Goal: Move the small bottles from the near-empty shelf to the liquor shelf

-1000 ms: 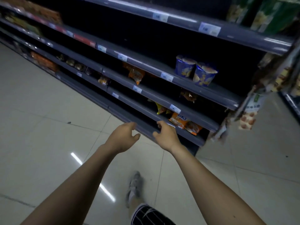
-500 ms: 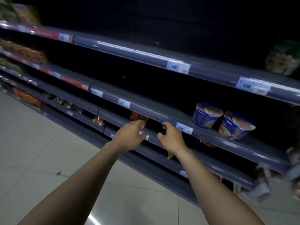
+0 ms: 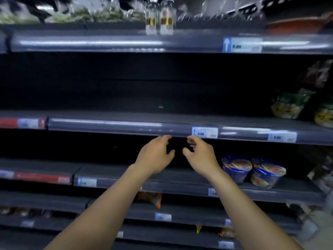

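In the head view, two bare forearms rise from the bottom edge toward the middle of the frame, ending in the left hand (image 3: 155,156) and the right hand (image 3: 201,156), which hang close together but apart, in front of a dark gap between shelf boards. Both hands are loosely spread, fingers curled inward and thumbs pointing toward each other, and neither has hold of anything. Just above their fingertips runs the rounded, glossy grey plastic rail of a middle shelf (image 3: 108,124), its board bare in the centre of the frame, with a small white and blue price tag (image 3: 204,132) clipped to the rail right of the hands. At the top centre of the frame, well above the hands, two small bottles (image 3: 159,20) stand upright side by side at the front edge of the top shelf (image 3: 90,42); they look like clear glass with amber liquid and pale labels, though motion blur softens them. To the right of the hands, on the next shelf down, two blue cup-shaped tubs (image 3: 252,171) with printed lids sit tilted, touching each other. At the right edge of the frame, crinkled green and yellow packets (image 3: 290,105) rest on the middle shelf. Lower down, an orange foil pouch (image 3: 150,198) shows between the forearms.
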Demonstrator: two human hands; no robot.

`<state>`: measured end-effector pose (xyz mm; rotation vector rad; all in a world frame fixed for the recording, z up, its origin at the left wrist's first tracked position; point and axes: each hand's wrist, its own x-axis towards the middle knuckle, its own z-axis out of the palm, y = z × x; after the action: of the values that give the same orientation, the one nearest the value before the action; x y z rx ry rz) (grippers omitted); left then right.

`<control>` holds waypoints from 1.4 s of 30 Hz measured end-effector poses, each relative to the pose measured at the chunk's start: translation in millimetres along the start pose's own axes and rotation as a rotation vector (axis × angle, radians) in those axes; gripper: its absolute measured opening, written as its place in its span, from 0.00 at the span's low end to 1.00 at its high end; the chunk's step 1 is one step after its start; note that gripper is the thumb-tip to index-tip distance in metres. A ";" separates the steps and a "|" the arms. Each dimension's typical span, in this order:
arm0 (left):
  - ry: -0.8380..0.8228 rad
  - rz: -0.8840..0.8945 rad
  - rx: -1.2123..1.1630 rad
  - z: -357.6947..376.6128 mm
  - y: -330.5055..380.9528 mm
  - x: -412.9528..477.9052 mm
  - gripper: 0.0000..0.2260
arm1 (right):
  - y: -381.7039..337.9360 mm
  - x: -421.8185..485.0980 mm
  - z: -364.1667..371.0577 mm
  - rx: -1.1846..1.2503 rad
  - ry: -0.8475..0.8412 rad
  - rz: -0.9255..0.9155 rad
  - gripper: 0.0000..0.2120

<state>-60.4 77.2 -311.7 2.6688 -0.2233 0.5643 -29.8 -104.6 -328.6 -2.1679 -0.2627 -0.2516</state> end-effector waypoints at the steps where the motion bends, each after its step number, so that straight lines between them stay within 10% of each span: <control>1: 0.018 0.034 -0.004 -9.5 -2.9 10.2 0.26 | -10.6 7.0 -1.9 0.007 0.033 -0.009 0.23; 25: 0.611 0.324 -0.182 -223.9 33.3 151.9 0.19 | -237.7 98.9 -103.6 -0.010 0.468 -0.481 0.21; 42: 0.406 0.047 -0.206 -258.1 8.3 255.4 0.38 | -279.0 210.8 -104.8 -0.229 0.438 -0.298 0.36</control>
<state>77.6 158.9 14.2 2.2975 -0.2130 1.0206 85.2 -13.1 5.7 -2.2228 -0.3152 -0.9507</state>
